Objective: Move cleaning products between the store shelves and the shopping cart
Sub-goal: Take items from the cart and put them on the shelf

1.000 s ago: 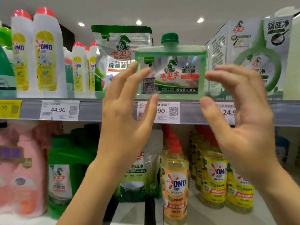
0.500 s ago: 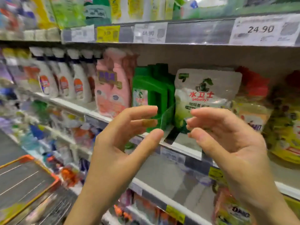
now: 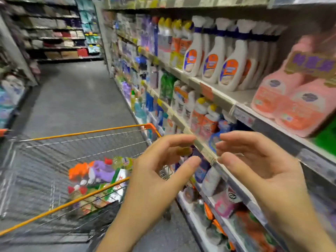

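Left hand (image 3: 160, 171): at 6 o'clock, nearest the camera, raised in front of the chest; fingers curled and loosely spread, thumb apart, holding nothing.
Right hand (image 3: 254, 164): at 5 o'clock, facing the left one with a gap between the fingertips; fingers curved and slightly spread, also empty.
Why so held: both palms face each other as if shaped around a bottle, so I judge them ready for the next two-handed pick.
Shopping cart (image 3: 81, 132): at 8 o'clock, just left of the left wrist, parked along the shelving so that a load needs only a short swing.
Cleaning products in cart (image 3: 98, 174): a blurred heap of orange, purple and green packs at the cart's near right corner.
Store shelves (image 3: 225, 103): from 3 to 12 o'clock, receding down the aisle; white spray bottles (image 3: 229, 57) at 1 o'clock, pink bottles (image 3: 294, 99) at 2 o'clock.
Change: half a second ago the view faced green jugs and a pouch; now it is turned left towards the cart, hands keeping the same cupped pose.
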`<control>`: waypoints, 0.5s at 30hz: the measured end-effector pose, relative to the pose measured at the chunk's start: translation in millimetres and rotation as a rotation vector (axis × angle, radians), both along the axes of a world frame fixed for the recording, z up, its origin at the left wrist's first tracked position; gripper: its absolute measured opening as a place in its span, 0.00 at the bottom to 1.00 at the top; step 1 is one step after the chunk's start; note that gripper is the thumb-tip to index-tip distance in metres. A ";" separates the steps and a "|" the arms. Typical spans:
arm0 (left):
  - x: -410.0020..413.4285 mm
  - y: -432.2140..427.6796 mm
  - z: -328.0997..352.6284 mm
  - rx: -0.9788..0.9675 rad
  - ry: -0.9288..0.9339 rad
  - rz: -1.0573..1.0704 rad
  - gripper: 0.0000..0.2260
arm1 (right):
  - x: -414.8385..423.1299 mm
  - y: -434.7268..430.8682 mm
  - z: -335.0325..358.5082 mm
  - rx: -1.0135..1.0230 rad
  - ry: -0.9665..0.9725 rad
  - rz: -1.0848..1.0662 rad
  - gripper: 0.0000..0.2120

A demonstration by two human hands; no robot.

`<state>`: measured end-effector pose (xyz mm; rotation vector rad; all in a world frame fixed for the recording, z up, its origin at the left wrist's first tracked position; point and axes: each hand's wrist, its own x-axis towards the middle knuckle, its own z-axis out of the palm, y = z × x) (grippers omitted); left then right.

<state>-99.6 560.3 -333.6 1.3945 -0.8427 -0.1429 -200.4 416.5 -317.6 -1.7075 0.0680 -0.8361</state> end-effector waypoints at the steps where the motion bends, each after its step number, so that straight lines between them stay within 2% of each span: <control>1: 17.5 17.9 -3.7 0.002 0.003 0.040 0.12 | 22.7 13.0 -4.0 0.005 0.005 0.038 0.10; 5: 79.3 83.0 -18.7 0.019 0.041 0.196 0.12 | 105.7 61.0 -21.3 0.013 0.000 0.178 0.11; 8: 117.3 120.4 -25.4 0.053 0.062 0.270 0.13 | 158.5 92.4 -33.7 0.038 0.032 0.262 0.15; 15: 184.3 169.9 -59.1 0.072 0.149 0.436 0.11 | 245.6 129.5 -65.5 0.043 0.161 0.407 0.11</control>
